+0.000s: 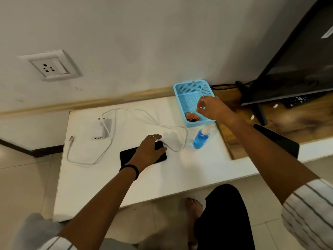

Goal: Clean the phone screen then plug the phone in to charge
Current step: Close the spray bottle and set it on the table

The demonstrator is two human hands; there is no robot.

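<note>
A black phone (128,155) lies flat, screen up, on the white table (162,177). My left hand (150,149) rests on its right half, fingers spread and fairly straight. My right hand (211,109) hovers over the front of a blue basket (189,87), its fingers loosely curled and holding nothing. Inside the basket lies an orange cloth (191,116), just below the fingertips. A blue spray bottle (201,138) stands in front of the basket. A white charger adapter (100,129) and its white cable (144,116) lie on the table's left part.
A wall socket (49,67) sits on the wall at the left. A television (295,60) stands on a wooden stand (288,123) at the right, with a remote (299,101) below it. A dark tablet (281,139) lies near my right forearm.
</note>
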